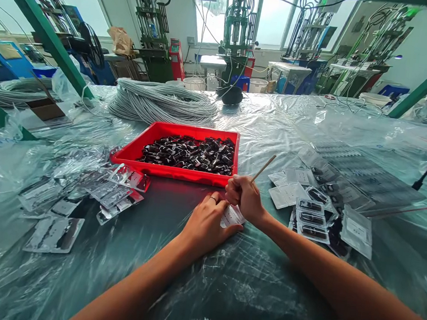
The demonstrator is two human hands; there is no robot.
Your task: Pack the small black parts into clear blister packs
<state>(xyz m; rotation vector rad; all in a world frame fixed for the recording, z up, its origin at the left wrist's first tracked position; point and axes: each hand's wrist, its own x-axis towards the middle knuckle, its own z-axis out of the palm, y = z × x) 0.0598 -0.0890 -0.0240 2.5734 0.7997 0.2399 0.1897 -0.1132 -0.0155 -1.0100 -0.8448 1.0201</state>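
My left hand [204,219] lies over a small pale plastic blister tray [232,216] on the table, fingers on its far side and thumb stretched along its near edge, holding it down. Most of that tray is hidden under the hand. My right hand [246,198] is closed in a fist around a thin wooden stick [263,169], just above the tray; the stick's lower end is hidden. Right behind both hands stands a red bin [174,173] full of small dark parts [195,153], too small to name.
Loose blister trays [118,196] are heaped on the left, and filled ones [312,219] on the right beside stacked clear trays [372,176]. A coil of grey cable [162,101] lies behind the bin. Plastic film covers the table; green frame posts [44,30] and machines [237,30] stand beyond.
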